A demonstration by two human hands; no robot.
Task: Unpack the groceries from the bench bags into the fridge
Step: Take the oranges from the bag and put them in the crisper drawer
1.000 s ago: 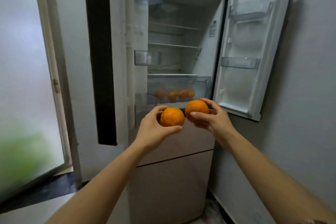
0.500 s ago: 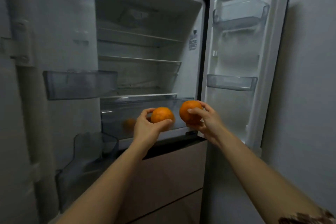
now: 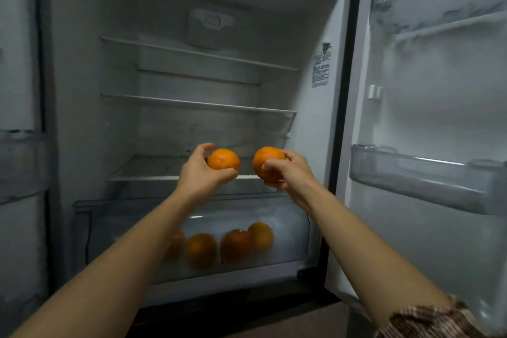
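Left hand [image 3: 200, 175] grips one orange [image 3: 223, 159], right hand [image 3: 292, 174] grips another [image 3: 267, 159]. Both hover inside the open fridge [image 3: 82, 90], above the drawer [image 3: 288, 217].

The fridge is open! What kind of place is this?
Probably a home kitchen, though only the fridge corner shows. The fridge stands open with bare shelves, oranges lie in its bottom drawer, the left hand holds an orange and the right hand a second orange.

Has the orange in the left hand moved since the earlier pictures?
Yes. It rose: the orange in the left hand was in front of the crisper drawer half a second ago, and is now above it, level with the lowest shelf.
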